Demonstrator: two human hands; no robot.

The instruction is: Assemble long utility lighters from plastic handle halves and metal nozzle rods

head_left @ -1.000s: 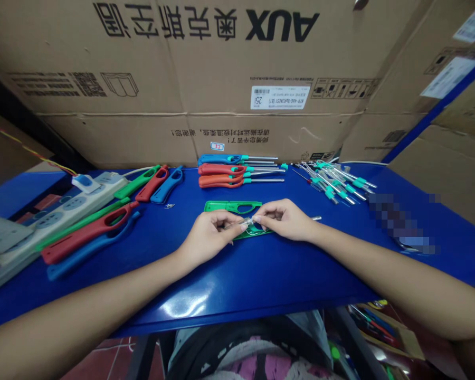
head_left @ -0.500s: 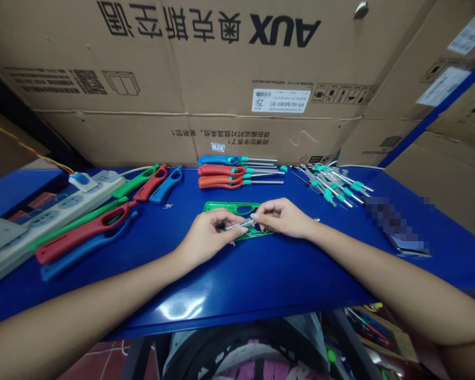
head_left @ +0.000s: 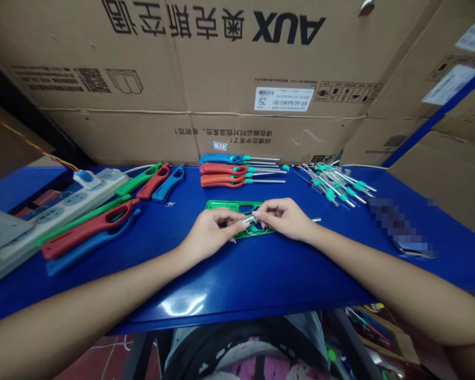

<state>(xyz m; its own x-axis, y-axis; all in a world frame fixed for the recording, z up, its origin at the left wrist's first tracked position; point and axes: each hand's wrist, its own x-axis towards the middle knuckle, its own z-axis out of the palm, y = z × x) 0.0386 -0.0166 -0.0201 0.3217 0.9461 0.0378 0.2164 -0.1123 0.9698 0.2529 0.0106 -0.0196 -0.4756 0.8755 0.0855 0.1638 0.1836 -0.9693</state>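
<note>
In the middle of the table a green lighter shell half [head_left: 224,204] lies with its hollow side up. Above it my left hand [head_left: 209,232] is closed, pinching a small clear tube [head_left: 247,219] with a shiny end between thumb and fingers. My right hand [head_left: 287,217] is closed too, its thumb and fingertips pinched at the tube's right end. What exactly those fingertips grip is too small to make out. A thin pale wire [head_left: 257,232] curves over the shell below them. The tip of a metal rod [head_left: 316,219] sticks out beyond my right wrist.
Lighters with metal barrels [head_left: 221,180] are stacked at the back. Several metal rods with teal collars [head_left: 342,187] lie back right, near a blurred dark object [head_left: 399,224]. Coloured shell halves [head_left: 89,229] and a power strip [head_left: 65,203] occupy the left. A cardboard box wall [head_left: 217,68] stands behind.
The view has shifted slightly. Less of the clear tube shows now between my left fingers. Both hands stay over the green shell half, still pinching.
</note>
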